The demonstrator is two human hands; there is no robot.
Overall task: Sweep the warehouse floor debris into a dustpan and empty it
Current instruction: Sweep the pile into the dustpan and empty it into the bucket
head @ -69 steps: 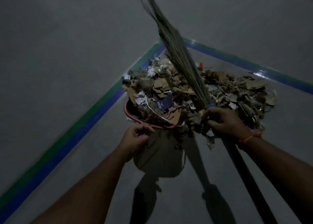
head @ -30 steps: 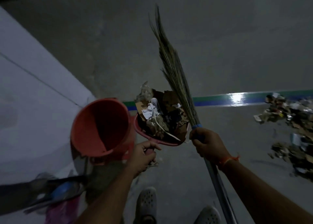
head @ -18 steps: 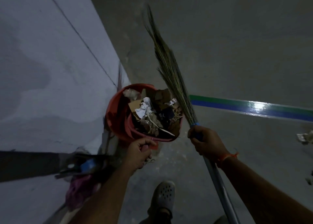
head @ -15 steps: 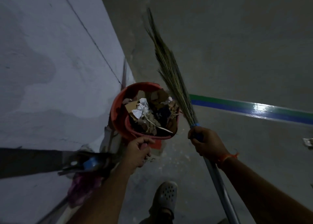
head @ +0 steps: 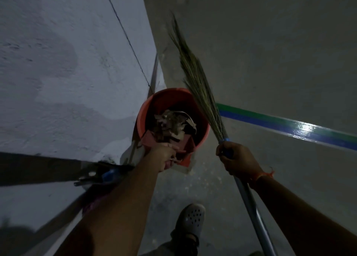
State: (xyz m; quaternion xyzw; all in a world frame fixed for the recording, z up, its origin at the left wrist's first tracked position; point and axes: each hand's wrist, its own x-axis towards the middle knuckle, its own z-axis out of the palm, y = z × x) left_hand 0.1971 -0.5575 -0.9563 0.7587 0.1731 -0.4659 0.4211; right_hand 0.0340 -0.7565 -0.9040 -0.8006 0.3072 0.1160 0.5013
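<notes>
Head camera looks down on a dim grey floor (head: pixel 270 52) beside a pale wall (head: pixel 58 72). Near the centre, a red bucket (head: pixel 142 118) stands on the floor against the wall's foot. The left hand (head: pixel 164 156) is at the bucket's 6 o'clock rim, fingers curled round the handle of a red dustpan (head: pixel 149 139); the handle itself is mostly hidden under the hand. The dustpan is tipped forward over the rim, its mouth inside the bucket, and a heap of debris (head: pixel 172 126), torn cardboard, paper scraps and a pale strip, lies across its mouth and inside the bucket. At the bucket's 3 o'clock the right hand (head: pixel 237 159) is closed in a full fist round the top of a broom (head: pixel 199 89) handle, just below a blue binding. The bristles point up toward 11 o'clock, passing just beside the bucket's right rim, and the metal shaft runs down toward 5 o'clock. An orange thread (head: pixel 264 175) circles the right wrist. A green and blue floor stripe (head: pixel 289 128) runs from the bucket toward 3 o'clock. A grey perforated clog (head: pixel 191 221) shows at 6 o'clock. Dark, blurred objects (head: pixel 104 175) lie at 8 o'clock by the wall; what they are is unclear.
</notes>
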